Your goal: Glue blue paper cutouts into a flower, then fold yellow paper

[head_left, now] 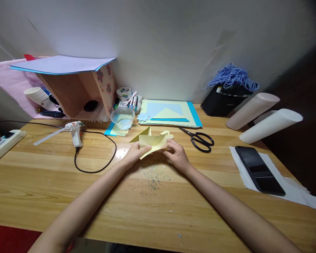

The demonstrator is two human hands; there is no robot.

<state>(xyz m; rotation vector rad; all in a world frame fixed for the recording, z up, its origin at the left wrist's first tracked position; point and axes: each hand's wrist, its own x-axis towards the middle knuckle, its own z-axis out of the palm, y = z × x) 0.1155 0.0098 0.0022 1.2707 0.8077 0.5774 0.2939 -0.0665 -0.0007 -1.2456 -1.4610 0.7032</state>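
Note:
Between my two hands is a small piece of pale yellow paper (153, 141), raised slightly off the table and bent along its lower edge. My left hand (135, 153) pinches its left side, the thumb lying on the front. At the right side my right hand (177, 154) grips it with curled fingers. Just behind it stands a folded yellow paper piece (144, 134) with a pointed left end. Another small yellow folded bit (167, 134) shows near my right fingertips. Black-handled scissors (201, 139) lie to the right of my right hand.
A white glue gun (76, 133) and its looping black cord lie left. Behind are a clear plastic bowl (123, 118), markers (133, 102) and stacked coloured paper (171, 121). A phone (259, 170), paper rolls (271, 125) and a black holder with blue yarn (230, 79) stand right. An open box (105, 88) is back left.

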